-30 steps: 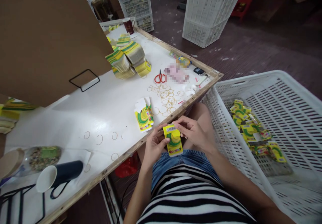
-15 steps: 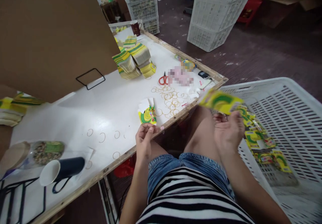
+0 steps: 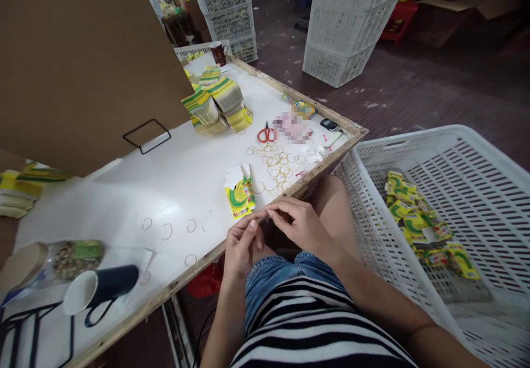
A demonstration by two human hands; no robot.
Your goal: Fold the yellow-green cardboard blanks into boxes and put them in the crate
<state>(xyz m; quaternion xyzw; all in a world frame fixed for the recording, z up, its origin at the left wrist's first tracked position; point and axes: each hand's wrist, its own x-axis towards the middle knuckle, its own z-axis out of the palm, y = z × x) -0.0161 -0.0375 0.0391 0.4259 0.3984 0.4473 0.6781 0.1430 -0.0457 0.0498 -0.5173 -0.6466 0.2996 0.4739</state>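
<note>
Both left hand (image 3: 243, 242) and right hand (image 3: 301, 227), fingers curled, contents unclear | nearer than flat yellow-green cardboard packaging (image 3: 238, 198) | right of packaging: thin tan round bands (image 3: 278, 162)

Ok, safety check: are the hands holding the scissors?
No, the scissors lie on the table, apart from the left hand and the right hand.

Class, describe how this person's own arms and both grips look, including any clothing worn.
The left grip and right grip are bare, ungloved human hands. The left forearm and right forearm are uncovered, with unadorned wrists; any sleeves lie outside the view. The person wears a black-and-white striped top and blue denim shorts.
</note>
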